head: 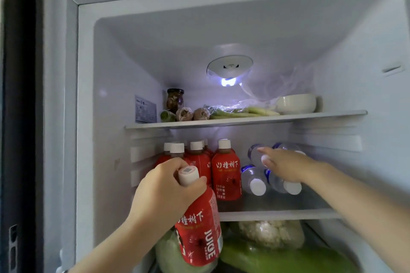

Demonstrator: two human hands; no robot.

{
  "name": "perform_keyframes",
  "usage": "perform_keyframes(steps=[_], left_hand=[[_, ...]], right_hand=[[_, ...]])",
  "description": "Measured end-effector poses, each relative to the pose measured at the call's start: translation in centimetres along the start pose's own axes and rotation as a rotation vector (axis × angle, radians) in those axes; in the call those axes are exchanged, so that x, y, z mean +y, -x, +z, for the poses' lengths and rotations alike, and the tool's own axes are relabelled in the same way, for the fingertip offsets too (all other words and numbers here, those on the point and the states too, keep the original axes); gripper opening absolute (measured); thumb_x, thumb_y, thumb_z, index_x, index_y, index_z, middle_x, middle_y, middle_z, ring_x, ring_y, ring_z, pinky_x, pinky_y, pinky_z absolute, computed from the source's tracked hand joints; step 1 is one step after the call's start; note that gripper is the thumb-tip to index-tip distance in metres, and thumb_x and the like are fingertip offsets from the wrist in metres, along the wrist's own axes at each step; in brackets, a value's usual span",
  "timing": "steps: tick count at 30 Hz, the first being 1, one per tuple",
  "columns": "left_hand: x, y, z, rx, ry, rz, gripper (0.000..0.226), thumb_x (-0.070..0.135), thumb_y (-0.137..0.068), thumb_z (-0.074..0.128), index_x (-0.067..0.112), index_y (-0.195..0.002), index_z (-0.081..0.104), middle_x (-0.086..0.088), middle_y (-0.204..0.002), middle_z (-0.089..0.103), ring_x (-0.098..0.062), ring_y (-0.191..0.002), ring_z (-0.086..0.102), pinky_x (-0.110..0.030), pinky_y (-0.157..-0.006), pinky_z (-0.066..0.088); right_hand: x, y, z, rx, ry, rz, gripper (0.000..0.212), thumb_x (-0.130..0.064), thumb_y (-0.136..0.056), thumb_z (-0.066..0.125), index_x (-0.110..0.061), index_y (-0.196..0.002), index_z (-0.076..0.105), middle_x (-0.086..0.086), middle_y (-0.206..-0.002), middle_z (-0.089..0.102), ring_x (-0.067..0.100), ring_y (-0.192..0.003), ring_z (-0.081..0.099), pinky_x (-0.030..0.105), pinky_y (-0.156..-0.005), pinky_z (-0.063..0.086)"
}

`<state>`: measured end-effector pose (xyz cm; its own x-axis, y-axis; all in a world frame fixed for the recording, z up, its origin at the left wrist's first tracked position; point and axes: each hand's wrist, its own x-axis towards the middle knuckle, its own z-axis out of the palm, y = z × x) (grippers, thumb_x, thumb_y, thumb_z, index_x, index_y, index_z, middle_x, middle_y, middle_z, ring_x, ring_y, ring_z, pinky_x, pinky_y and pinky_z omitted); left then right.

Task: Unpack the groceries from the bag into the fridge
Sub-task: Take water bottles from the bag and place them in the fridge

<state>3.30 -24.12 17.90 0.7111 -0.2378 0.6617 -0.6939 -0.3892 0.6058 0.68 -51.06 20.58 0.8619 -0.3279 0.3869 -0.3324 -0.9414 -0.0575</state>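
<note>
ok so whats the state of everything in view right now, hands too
fridge, open, interior light on
held juice bottle, capped, tilted, gripped at the neck by the left hand
shelf juice bottles, upright, capped, grouped at the left of the middle shelf
water bottles, on their sides, stacked, caps facing out
right hand, fingers straight, resting on the water bottles
jar, upright, lid on
white bowl, upright on the top shelf

One head-worn wide-angle view faces close into the open fridge (115, 68), tilted slightly upward.
</note>
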Motion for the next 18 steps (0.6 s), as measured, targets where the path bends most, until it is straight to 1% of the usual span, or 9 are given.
perform_keyframes(steps=[2,5,7,9,10,12,15,17,18], left_hand=[[-0.4,0.2,0.1,0.003,0.034,-0.014,0.021,0.044,-0.071,0.073,0.028,-0.075,0.060,0.009,-0.070,0.069,-0.008,-0.063,0.068,-0.035,-0.062,0.059],[-0.4,0.3,0.4,-0.006,0.052,-0.008,0.020,0.042,-0.071,0.074,0.027,-0.073,0.060,0.007,-0.069,0.070,-0.009,-0.063,0.068,-0.038,-0.061,0.059],[-0.3,0.0,0.5,-0.003,0.059,0.004,0.019,0.041,-0.071,0.074,0.027,-0.072,0.061,0.006,-0.067,0.070,-0.010,-0.061,0.068,-0.040,-0.060,0.059],[-0.1,-0.4,0.6,0.013,0.090,0.020,0.018,0.041,-0.070,0.074,0.027,-0.071,0.062,0.005,-0.066,0.070,-0.010,-0.061,0.068,-0.042,-0.060,0.058],[0.1,-0.6,0.7,0.020,0.106,0.032,0.018,0.041,-0.069,0.074,0.027,-0.072,0.063,0.006,-0.066,0.069,-0.009,-0.062,0.067,-0.041,-0.061,0.058],[0.8,-0.9,1.0,0.037,0.117,0.073,0.019,0.042,-0.067,0.073,0.026,-0.073,0.064,0.007,-0.066,0.068,-0.006,-0.064,0.065,-0.038,-0.064,0.058],[1.9,-1.2,1.4,0.035,0.128,0.167,0.024,0.046,-0.070,0.070,0.025,-0.081,0.062,0.009,-0.065,0.065,-0.002,-0.062,0.061,-0.026,-0.062,0.054],[1.6,-1.4,1.5,0.005,0.193,0.187,0.024,0.046,-0.080,0.057,0.027,-0.093,0.056,0.005,-0.067,0.062,-0.002,-0.060,0.056,-0.019,-0.058,0.048],[0.9,-1.5,1.6,0.003,0.218,0.163,0.024,0.045,-0.085,0.050,0.027,-0.101,0.053,0.002,-0.073,0.062,-0.004,-0.065,0.057,-0.022,-0.063,0.048]], right_hand=[[-0.6,0.1,-0.2,-0.015,0.111,0.056,0.055,-0.016,-0.098,0.032,-0.026,-0.149,0.012,0.012,-0.133,0.047,0.022,-0.101,0.046,0.028,-0.077,0.039],[-3.5,2.3,1.0,0.239,0.213,0.048,0.067,-0.020,-0.088,0.051,-0.022,-0.146,0.016,0.009,-0.139,0.032,0.028,-0.128,0.032,0.035,-0.100,0.033],[-5.7,4.4,1.7,0.243,-0.162,-0.163,0.075,-0.028,-0.082,0.060,-0.024,-0.145,0.019,0.002,-0.142,0.027,0.022,-0.133,0.024,0.036,-0.111,0.027],[-7.9,6.7,1.8,-0.009,-0.630,-0.341,0.089,-0.034,-0.073,0.071,-0.032,-0.145,0.019,-0.007,-0.144,0.030,0.012,-0.135,0.028,0.038,-0.113,0.029],[-8.8,7.6,2.0,-0.112,-0.754,-0.384,0.095,-0.036,-0.069,0.077,-0.038,-0.143,0.017,-0.011,-0.143,0.033,0.008,-0.133,0.032,0.036,-0.112,0.032],[-10.1,8.8,3.0,-0.101,-0.906,-0.420,0.098,-0.037,-0.060,0.085,-0.051,-0.133,0.021,-0.020,-0.134,0.044,-0.003,-0.123,0.045,0.026,-0.104,0.042],[-10.5,9.4,3.5,0.094,-1.043,-0.322,0.080,-0.032,-0.054,0.089,-0.056,-0.105,0.033,-0.028,-0.107,0.056,-0.017,-0.098,0.055,0.005,-0.079,0.047],[-9.7,9.0,3.4,0.253,-1.020,-0.280,0.075,-0.034,-0.049,0.090,-0.052,-0.102,0.040,-0.028,-0.100,0.058,-0.016,-0.094,0.056,0.004,-0.076,0.046],[-9.1,8.7,3.5,0.324,-1.006,-0.249,0.076,-0.035,-0.046,0.090,-0.048,-0.105,0.044,-0.024,-0.103,0.059,-0.010,-0.096,0.058,0.008,-0.080,0.047]])
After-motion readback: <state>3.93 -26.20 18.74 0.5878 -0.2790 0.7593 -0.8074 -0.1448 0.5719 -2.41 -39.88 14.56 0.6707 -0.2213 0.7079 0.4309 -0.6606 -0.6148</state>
